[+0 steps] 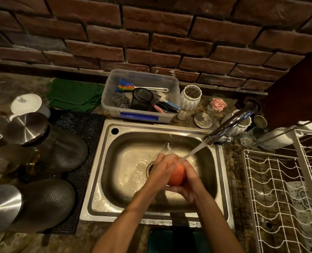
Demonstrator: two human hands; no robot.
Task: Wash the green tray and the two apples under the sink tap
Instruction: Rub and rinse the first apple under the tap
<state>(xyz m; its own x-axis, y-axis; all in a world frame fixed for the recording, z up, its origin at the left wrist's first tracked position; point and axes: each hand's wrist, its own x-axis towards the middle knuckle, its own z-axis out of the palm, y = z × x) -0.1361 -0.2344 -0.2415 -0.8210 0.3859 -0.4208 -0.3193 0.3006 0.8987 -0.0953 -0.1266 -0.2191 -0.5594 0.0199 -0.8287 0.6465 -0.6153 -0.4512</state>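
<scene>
A red-orange apple (177, 175) is held over the steel sink (104, 179), right above the drain. My left hand (161, 168) wraps its left side and top. My right hand (189, 181) cups its right side and underside. Water runs from the chrome tap (230, 125) at the sink's right rear and strikes the top of the apple and my fingers. A dark green tray (169, 240) lies on the counter at the bottom edge, partly hidden by my forearms. No second apple shows.
A clear plastic box (140, 114) with brushes and scourers stands behind the sink. White wire dish rack (283, 189) on the right. Dark glass jars with steel lids (47, 148) on a black mat at left. Green cloth (75, 95) and white ribbed jar (190, 97) near the brick wall.
</scene>
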